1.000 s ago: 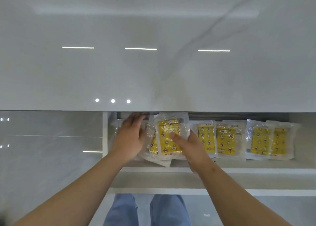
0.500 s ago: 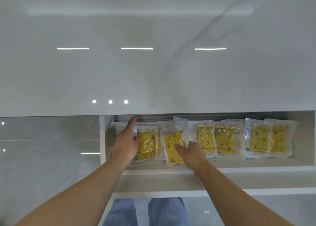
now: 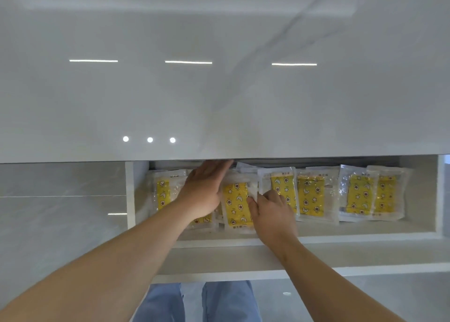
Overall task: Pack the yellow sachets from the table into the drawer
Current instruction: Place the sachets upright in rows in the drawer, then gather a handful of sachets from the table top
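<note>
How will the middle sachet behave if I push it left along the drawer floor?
Probably floppy: the middle sachet bends at its clear edge where the right hand pinches it. Likely slippery, since its glossy wrap shines and the neighbouring sachets overlap loosely. It lies flat in the drawer, so it should slide, not roll.

Two bare forearms (image 3: 109, 273), seen from the wearer's own viewpoint, end in a bare left hand (image 3: 202, 192) and a bare right hand (image 3: 272, 212). Lower down, two legs are dressed in light blue denim jeans (image 3: 219, 302).
</note>
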Demonstrator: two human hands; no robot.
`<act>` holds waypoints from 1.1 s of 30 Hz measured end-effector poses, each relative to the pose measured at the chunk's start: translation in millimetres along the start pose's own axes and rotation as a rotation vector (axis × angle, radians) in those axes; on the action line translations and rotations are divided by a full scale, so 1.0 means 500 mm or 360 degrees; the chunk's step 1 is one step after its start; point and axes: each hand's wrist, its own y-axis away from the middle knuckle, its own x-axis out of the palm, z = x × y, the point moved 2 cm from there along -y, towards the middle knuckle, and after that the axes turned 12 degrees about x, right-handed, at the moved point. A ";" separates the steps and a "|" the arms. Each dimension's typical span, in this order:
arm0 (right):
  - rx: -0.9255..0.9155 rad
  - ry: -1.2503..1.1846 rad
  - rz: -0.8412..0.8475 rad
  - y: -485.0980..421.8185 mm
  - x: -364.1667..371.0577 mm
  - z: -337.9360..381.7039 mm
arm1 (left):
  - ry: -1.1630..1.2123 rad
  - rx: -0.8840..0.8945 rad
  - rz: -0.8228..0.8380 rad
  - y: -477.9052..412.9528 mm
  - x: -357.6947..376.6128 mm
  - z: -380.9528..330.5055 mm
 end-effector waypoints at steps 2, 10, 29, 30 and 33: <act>0.0050 0.0002 0.0005 0.001 -0.006 -0.016 | -0.0178 0.0087 0.0138 -0.020 0.003 -0.004; 0.0498 -0.0306 -0.0121 -0.026 -0.025 -0.082 | -0.0393 -0.0066 0.0205 -0.012 0.032 -0.012; -0.0186 0.0350 0.0104 0.007 -0.034 -0.046 | -0.0475 -0.0215 0.0222 0.033 0.020 -0.035; -0.0191 0.0322 0.0109 0.020 -0.041 -0.042 | -0.0450 -0.0221 0.0185 0.043 0.012 -0.039; -0.0202 0.0187 0.0092 0.077 -0.079 -0.013 | -0.0316 -0.0193 0.0015 0.096 -0.041 -0.056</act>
